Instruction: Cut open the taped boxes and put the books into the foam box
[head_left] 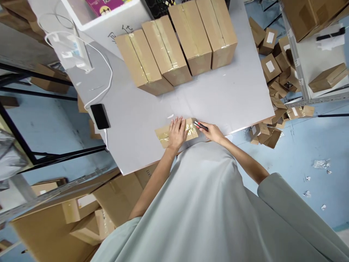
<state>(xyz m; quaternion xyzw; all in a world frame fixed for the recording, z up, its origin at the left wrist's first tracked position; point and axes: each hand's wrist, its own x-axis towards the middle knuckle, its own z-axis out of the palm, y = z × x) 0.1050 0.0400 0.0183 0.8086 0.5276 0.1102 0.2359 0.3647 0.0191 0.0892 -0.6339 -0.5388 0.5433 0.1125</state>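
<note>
A small cardboard box with shiny clear tape along its top lies near the front edge of the table. My left hand rests flat across the middle of it, fingers stretched out. In my right hand is a box cutter, black and red. Its tip is at the right end of the small box; whether the blade touches the tape I cannot tell. My left hand hides the middle of the box.
Several taped cardboard boxes stand in a row at the back of the grey table. A phone on a white cable and a power strip lie at left. Boxes are heaped on the floor at right.
</note>
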